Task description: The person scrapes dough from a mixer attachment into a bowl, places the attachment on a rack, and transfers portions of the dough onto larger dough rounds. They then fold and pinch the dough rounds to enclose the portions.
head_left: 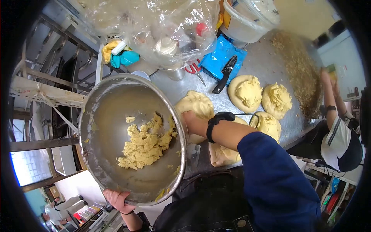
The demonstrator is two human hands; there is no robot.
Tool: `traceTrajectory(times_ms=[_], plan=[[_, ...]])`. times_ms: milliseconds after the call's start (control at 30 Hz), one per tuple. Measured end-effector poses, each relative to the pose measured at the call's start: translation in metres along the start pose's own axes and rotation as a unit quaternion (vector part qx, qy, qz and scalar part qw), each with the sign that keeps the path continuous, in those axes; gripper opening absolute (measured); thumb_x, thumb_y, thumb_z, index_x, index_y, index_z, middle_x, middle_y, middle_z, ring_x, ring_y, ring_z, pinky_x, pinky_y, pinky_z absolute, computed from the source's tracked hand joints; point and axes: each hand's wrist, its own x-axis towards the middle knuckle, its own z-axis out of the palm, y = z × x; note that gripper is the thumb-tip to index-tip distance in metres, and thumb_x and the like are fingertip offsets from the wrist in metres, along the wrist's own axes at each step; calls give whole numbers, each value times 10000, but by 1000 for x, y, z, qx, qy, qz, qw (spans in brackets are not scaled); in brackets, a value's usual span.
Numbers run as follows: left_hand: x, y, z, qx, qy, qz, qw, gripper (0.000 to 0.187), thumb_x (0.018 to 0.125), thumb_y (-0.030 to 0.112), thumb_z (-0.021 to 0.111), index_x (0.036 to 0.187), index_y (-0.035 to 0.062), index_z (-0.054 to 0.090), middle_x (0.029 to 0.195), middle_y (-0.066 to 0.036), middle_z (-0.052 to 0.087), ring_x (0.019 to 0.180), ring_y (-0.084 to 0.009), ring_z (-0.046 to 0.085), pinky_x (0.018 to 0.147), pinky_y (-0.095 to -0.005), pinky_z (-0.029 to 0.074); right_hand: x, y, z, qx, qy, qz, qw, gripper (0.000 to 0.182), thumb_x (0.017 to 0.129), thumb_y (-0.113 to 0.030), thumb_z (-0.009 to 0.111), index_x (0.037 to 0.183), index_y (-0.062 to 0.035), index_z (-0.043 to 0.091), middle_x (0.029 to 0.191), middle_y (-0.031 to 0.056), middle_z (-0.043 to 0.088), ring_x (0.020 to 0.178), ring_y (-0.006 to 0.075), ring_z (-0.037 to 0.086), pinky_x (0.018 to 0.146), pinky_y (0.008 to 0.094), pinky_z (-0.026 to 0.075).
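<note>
A large metal mixing bowl [110,104] is tilted so that its inside faces me, with crumbly yellow dough [143,145] in it. At the bowl's lower rim, my left hand [117,200] is closed on the edge. My right hand [190,120] is against the bowl's right outer side, its fingers hidden behind the rim. Right beside that hand lies a smooth pale dough mound [196,104] on the metal table [255,58]. Further right, several dough rounds carry yellow lumps on top, among them one round [245,92] near a black-handled knife [225,73].
Clear plastic bags [166,27], a blue packet [222,58], red-handled scissors [195,69] and a white tub [247,21] stand along the table's back. Brown crumbs [301,77] cover its right end, where another person [336,139] works. Metal racks [54,58] are on the left.
</note>
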Motion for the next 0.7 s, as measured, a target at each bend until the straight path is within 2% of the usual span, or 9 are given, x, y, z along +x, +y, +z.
traceTrajectory(times_ms=[33, 67, 133, 267, 333, 367, 533, 600, 700], plan=[[2, 1, 1, -5, 1, -1, 1000, 282, 542, 330, 653, 584, 88, 516, 588, -50, 480, 558, -244, 458, 658, -368, 332, 7, 4, 3, -9, -28, -20, 999, 499, 610, -421, 748, 1013, -140, 661, 979, 99, 635, 941, 241, 601, 800, 360, 464], [3, 1, 2, -6, 8, 3, 1000, 282, 542, 330, 653, 584, 88, 516, 588, -50, 480, 558, -244, 458, 658, -368, 332, 13, 14, 4, -13, -22, -15, 1000, 499, 610, -421, 748, 1013, -140, 661, 979, 99, 635, 941, 241, 601, 800, 360, 464], [1, -1, 2, 20, -13, -24, 999, 565, 600, 660, 577, 596, 95, 582, 586, -31, 445, 590, -244, 444, 672, -376, 325, 14, 29, -7, 55, -95, -133, 985, 451, 666, -367, 722, 1026, -104, 653, 963, 103, 643, 946, 261, 599, 812, 380, 465], [-2, -8, 1, -11, -26, -26, 999, 523, 553, 618, 624, 593, 99, 577, 582, -24, 435, 585, -236, 433, 665, -373, 319, -11, 50, -35, 55, -54, -16, 997, 529, 675, -358, 721, 1095, -61, 596, 1020, 151, 614, 991, 304, 575, 860, 372, 450], [5, -5, 0, 20, -25, -17, 999, 484, 544, 584, 636, 590, 105, 580, 586, -19, 442, 582, -232, 430, 658, -368, 315, -2, 62, -22, 23, 59, 1, 998, 695, 605, -355, 781, 1168, -33, 529, 1151, 161, 556, 1055, 302, 553, 851, 395, 463], [7, -5, -1, 22, -37, -15, 999, 471, 581, 578, 616, 590, 108, 586, 580, -19, 439, 577, -232, 428, 654, -365, 313, 11, 61, -18, 18, 16, 2, 1000, 846, 578, -363, 804, 1247, -14, 422, 1214, 175, 493, 1090, 325, 526, 860, 401, 464], [11, -3, -4, 39, -58, -32, 997, 495, 580, 606, 600, 593, 112, 594, 568, -21, 430, 558, -232, 422, 638, -367, 311, 43, 68, -15, 32, 42, 3, 999, 860, 529, -352, 836, 1220, -25, 443, 1196, 150, 496, 1103, 310, 513, 863, 395, 464], [12, -1, -7, 16, -78, -24, 997, 374, 544, 461, 623, 600, 95, 573, 571, -42, 429, 567, -240, 429, 637, -376, 314, 41, 68, -16, 25, 31, 23, 999, 854, 527, -351, 835, 1219, -33, 448, 1203, 153, 490, 1100, 311, 515, 863, 399, 464], [18, 2, -5, 11, -58, -25, 998, 465, 564, 547, 619, 593, 86, 566, 562, -45, 415, 557, -239, 414, 623, -369, 309, 33, 73, -10, 69, 52, 5, 996, 805, 547, -325, 821, 1205, -25, 467, 1198, 172, 499, 1098, 333, 515, 869, 397, 464]])
